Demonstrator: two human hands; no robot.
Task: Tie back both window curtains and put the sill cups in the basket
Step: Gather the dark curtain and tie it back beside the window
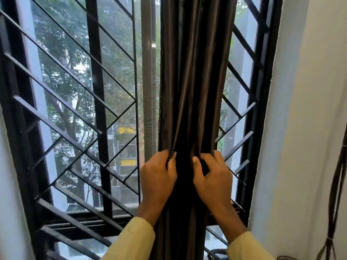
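Both my left hand (158,173) and right hand (213,177) clutch the gathered dark brown satin curtain (193,81); no tie, cups or basket visible yet.

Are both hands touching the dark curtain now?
Touching. The head view shows the left hand and right hand with fingers pinching folds of the gathered curtain.

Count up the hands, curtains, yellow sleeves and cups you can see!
Hands: 2, left hand and right hand
Dark brown curtain: 1
Yellow sleeves: 2, left sleeve and right sleeve
Cups: 0
Total: 5
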